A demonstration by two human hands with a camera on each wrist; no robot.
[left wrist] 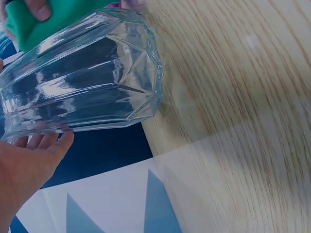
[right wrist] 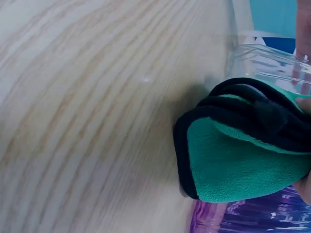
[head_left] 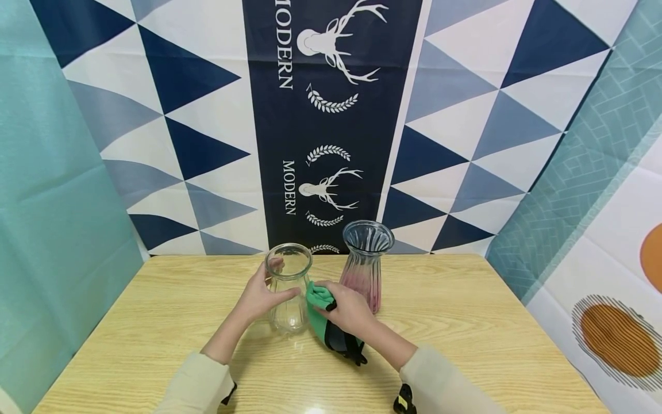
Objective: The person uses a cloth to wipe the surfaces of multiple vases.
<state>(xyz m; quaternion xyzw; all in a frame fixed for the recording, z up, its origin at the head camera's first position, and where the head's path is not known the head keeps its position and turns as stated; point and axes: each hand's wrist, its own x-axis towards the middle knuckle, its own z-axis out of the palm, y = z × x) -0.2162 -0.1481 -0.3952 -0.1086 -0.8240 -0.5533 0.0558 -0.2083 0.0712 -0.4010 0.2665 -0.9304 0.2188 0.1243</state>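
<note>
A clear ribbed glass vase stands upright on the table, its rim open at the top. My left hand holds it round the neck, thumb in front and fingers on the far side. In the left wrist view, the fingers lie along the glass. My right hand grips a folded green cloth with black edging, close against the right side of the clear vase. The cloth hangs down in folds in the right wrist view; whether its lower end touches the table I cannot tell.
Just behind my right hand stands a second ribbed vase, bluish above and pink below, with a flared rim. The wood-grain table ends at a patterned cloth backdrop. Teal cloth hangs at the left.
</note>
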